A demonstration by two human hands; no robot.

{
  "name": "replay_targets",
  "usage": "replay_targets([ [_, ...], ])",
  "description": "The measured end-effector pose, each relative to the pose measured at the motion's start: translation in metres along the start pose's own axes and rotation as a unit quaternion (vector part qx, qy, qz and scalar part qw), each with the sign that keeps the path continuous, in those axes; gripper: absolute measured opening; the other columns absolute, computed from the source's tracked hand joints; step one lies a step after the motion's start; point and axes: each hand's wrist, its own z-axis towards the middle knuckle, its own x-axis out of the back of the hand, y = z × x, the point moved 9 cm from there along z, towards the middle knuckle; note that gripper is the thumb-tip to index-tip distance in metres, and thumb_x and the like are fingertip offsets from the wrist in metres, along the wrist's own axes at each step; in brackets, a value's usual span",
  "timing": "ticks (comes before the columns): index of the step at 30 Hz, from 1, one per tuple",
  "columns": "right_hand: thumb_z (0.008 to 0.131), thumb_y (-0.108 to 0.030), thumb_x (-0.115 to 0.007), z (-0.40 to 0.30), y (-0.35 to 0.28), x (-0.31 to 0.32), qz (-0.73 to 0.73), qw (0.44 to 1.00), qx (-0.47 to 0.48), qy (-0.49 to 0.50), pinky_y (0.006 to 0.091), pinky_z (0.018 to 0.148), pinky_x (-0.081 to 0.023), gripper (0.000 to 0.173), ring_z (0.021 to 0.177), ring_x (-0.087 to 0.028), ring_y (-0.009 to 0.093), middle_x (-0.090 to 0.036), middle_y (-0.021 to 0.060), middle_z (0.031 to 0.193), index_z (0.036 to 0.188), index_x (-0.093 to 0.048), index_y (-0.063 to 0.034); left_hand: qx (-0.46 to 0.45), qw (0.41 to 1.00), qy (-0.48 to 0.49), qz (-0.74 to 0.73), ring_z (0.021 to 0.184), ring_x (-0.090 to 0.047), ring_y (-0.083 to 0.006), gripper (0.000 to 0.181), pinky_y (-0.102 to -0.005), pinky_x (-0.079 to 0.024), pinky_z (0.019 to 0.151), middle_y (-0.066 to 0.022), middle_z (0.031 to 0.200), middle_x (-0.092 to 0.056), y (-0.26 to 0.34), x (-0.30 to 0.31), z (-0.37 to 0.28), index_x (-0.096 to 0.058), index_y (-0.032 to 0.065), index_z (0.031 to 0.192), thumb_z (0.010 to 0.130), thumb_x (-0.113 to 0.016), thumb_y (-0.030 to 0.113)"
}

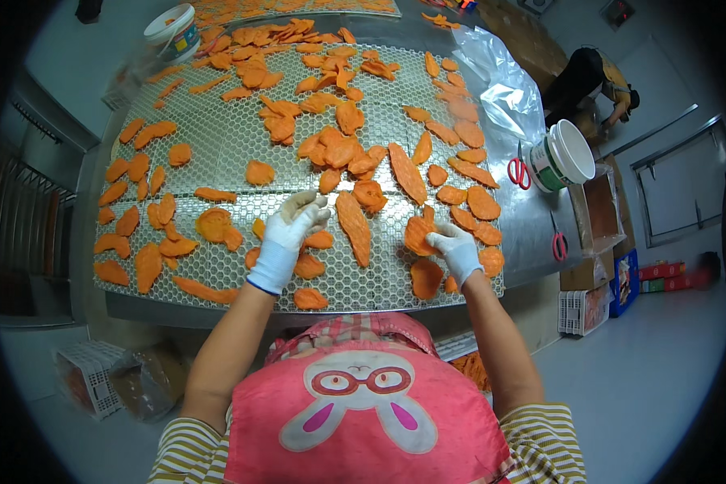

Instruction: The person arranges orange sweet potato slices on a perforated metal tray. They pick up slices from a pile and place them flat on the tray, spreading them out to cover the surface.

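Observation:
Many flat, wrinkled orange slices, seemingly dried fruit or vegetable, are spread over a pale mesh drying tray (218, 145) on a metal table. My left hand (288, 236), in a white knit glove, is over the near middle of the tray, fingers apart and nothing seen between them. Slices lie beside and partly under it. My right hand (457, 247), gloved alike, pinches the edge of a rounded orange slice (419, 235) near the tray's right side. Between the hands lies a long orange slice (354, 228). A heap of slices (337, 150) sits farther off, at the tray's middle.
On the metal table (523, 242) at the right are red-handled scissors (519, 172), a second pair (558, 242), a white bucket (559, 157) and clear plastic film (502, 78). Another bucket (172, 33) stands at the far left corner. A person (593, 85) bends over beyond the table.

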Motion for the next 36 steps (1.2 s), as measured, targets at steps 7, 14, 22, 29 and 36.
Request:
replay_targets([
  [7,0.083,-0.027,-0.074,0.011,-0.012,-0.025,-0.403,0.903,0.138,0.050,0.0368,0.086,-0.053,0.044,0.096,-0.067,0.026,-0.066,0.0122,0.109,0.123,-0.065,-0.0115,-0.002,0.987,0.016,-0.158,0.119,-0.057,-0.0302,0.048,-0.0452,-0.047,0.103,-0.0215,0.132,-0.051,-0.003,0.009,-0.009,-0.042,-0.0027,0.138,0.100,-0.057,0.023],
  [14,0.088,-0.035,-0.067,0.001,-0.033,-0.052,-0.510,0.820,0.261,0.016,0.0432,0.080,-0.053,0.028,0.095,-0.065,0.032,-0.066,0.0133,0.102,0.109,-0.068,-0.0165,-0.030,0.969,0.045,-0.240,0.112,-0.059,-0.0273,0.040,-0.0432,-0.050,0.100,-0.0187,0.126,-0.054,0.000,0.028,-0.010,-0.046,-0.0008,0.131,0.100,-0.058,0.021],
  [22,0.076,-0.043,-0.079,0.004,-0.023,-0.162,-0.511,0.833,0.201,-0.064,0.0415,0.094,-0.051,0.080,0.110,-0.061,0.037,-0.057,0.0208,0.125,0.138,-0.044,-0.0072,0.009,0.982,0.101,-0.159,0.106,-0.062,-0.0214,0.026,-0.0378,-0.054,0.093,-0.0111,0.119,-0.059,-0.019,0.037,-0.022,-0.053,0.0054,0.123,0.100,-0.056,0.017],
  [29,0.073,-0.031,-0.081,0.022,-0.022,-0.134,-0.324,0.921,0.188,-0.112,0.0357,0.093,-0.051,0.078,0.106,-0.066,0.030,-0.063,0.0218,0.123,0.138,-0.049,-0.0004,0.013,0.988,0.115,-0.099,0.104,-0.062,-0.0206,0.038,-0.0344,-0.054,0.092,-0.0168,0.125,-0.055,-0.027,0.043,-0.034,-0.045,-0.0023,0.131,0.100,-0.056,0.017],
  [36,0.078,-0.029,-0.078,-0.018,0.009,-0.073,-0.270,0.946,0.054,-0.171,0.0344,0.089,-0.052,0.056,0.101,-0.069,0.027,-0.071,0.0179,0.110,0.124,-0.062,-0.0007,0.065,0.996,0.061,0.031,0.108,-0.062,-0.0209,0.040,-0.0325,-0.052,0.095,-0.0173,0.125,-0.059,-0.060,0.021,-0.044,-0.048,-0.0041,0.131,0.098,-0.059,0.016],
])
